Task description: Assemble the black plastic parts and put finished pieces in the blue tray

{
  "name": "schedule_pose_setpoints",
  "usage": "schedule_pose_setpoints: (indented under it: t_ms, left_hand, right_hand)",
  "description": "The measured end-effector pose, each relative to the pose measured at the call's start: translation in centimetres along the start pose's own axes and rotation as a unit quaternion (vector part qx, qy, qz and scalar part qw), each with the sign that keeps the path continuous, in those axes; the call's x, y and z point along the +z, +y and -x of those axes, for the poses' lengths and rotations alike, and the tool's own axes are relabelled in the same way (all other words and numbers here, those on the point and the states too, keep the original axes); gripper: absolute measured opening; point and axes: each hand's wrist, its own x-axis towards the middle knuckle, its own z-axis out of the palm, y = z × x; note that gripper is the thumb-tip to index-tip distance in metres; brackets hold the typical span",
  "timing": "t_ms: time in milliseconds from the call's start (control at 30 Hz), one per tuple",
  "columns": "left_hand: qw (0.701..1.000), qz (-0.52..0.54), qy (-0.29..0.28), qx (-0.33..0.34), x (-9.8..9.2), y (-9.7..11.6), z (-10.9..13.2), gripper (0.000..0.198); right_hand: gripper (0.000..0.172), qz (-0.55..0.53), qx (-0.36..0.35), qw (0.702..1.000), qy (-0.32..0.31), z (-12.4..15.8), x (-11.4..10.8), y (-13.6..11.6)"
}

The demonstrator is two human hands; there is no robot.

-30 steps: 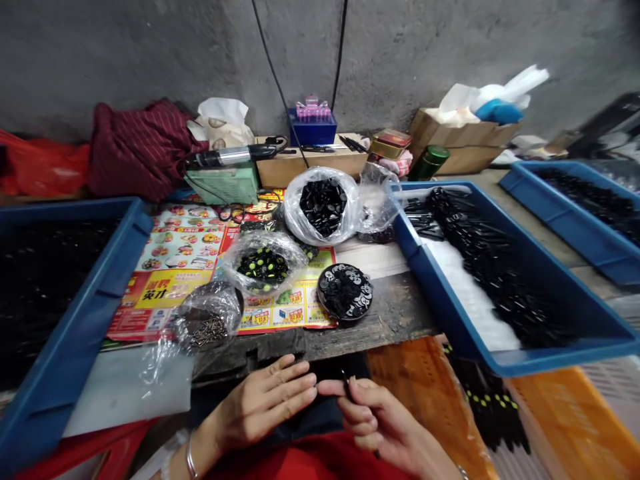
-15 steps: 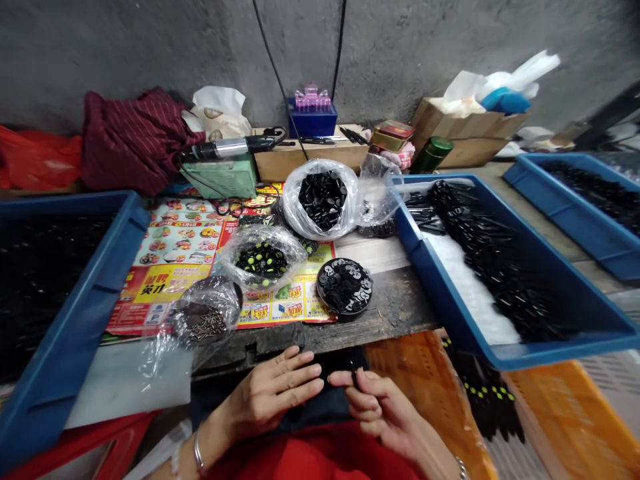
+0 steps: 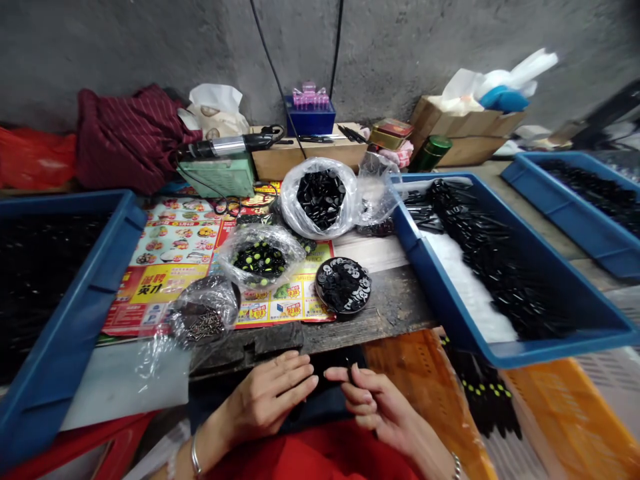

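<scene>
My left hand [image 3: 267, 395] is stretched out palm down at the front edge of the bench, its fingers straight and lying together; its thumb and whatever may be under the palm are hidden. To the right of it, my right hand [image 3: 374, 403] pinches a small black piece [image 3: 349, 367] between thumb and forefinger, the other fingers curled in. Too little of the piece shows to name it. Just beyond the hands, a round dish of flat black parts [image 3: 343, 287] stands on the bench, and a plastic-lined bowl of small metal pins or rivets [image 3: 206, 325] is at the left.
Plastic bags hold black-and-green pieces [image 3: 260, 259] and black oval pieces [image 3: 321, 199]. A blue crate [image 3: 425, 280] of long black parts stands right, another blue crate [image 3: 107, 293] left. Behind are a green box [image 3: 220, 179] and cardboard boxes [image 3: 465, 143]. An orange crate [image 3: 410, 380] sits below.
Both hands have shifted very slightly, the left one a little lower, and its fingers have drawn closer together. The right hand keeps its pinch.
</scene>
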Motion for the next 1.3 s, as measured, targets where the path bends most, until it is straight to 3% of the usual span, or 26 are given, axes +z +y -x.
schedule_pose_setpoints:
  t_ms: [200, 400, 533, 600, 667, 733, 800, 900, 1100, 1200, 1267, 1300]
  left_hand:
    - [0.998, 0.035, 0.011, -0.057, -0.9, 1.0, -1.3, 0.035]
    - [0.989, 0.090, 0.048, -0.107, -1.2, 1.5, -1.9, 0.036]
    - [0.952, 0.219, 0.074, -0.201, -0.7, 2.8, -2.6, 0.030]
    - [0.900, 0.305, 0.045, -0.307, -0.1, 3.5, -3.1, 0.022]
    - [0.819, 0.397, -0.006, -0.413, 0.7, 4.1, -3.6, 0.019]
    - [0.736, 0.484, -0.042, -0.470, 1.7, 4.5, -4.0, 0.024]
    - [0.677, 0.552, -0.052, -0.484, 2.7, 4.7, -4.1, 0.036]
    - [0.615, 0.605, -0.056, -0.503, 3.8, 5.0, -4.4, 0.049]
    - [0.491, 0.674, -0.062, -0.549, 4.7, 5.5, -4.8, 0.051]
    - [0.494, 0.651, -0.057, -0.574, 4.5, 5.3, -4.9, 0.046]
    - [0.540, 0.605, -0.053, -0.583, 4.2, 5.2, -5.1, 0.041]
    - [0.583, 0.567, -0.052, -0.580, 4.0, 5.2, -5.1, 0.038]
  right_hand:
    - [0.044, 0.063, -0.051, 0.994, 0.066, -0.4, -0.1, 0.4]
    - [0.048, 0.034, -0.123, 0.986, 0.108, -0.7, 0.6, 0.7]
    - [0.038, 0.016, -0.161, 0.982, 0.100, -0.5, 0.8, 0.8]
    - [0.032, 0.008, -0.174, 0.981, 0.087, -0.4, 0.9, 0.8]
    - [0.029, 0.007, -0.184, 0.980, 0.074, -0.4, 1.1, 0.9]
    - [0.026, 0.013, -0.194, 0.979, 0.059, -0.5, 1.2, 1.0]
    - [0.024, 0.016, -0.200, 0.978, 0.048, -0.6, 1.2, 1.1]
    - [0.022, 0.012, -0.210, 0.976, 0.050, -0.8, 1.1, 1.2]
    - [0.022, -0.002, -0.214, 0.976, 0.052, -0.7, 1.1, 1.3]
    - [0.027, 0.003, -0.218, 0.972, 0.090, -0.6, 1.4, 1.4]
    - [0.031, 0.004, -0.230, 0.964, 0.131, -0.7, 1.6, 1.5]
    - [0.033, 0.002, -0.240, 0.959, 0.154, -0.7, 1.6, 1.7]
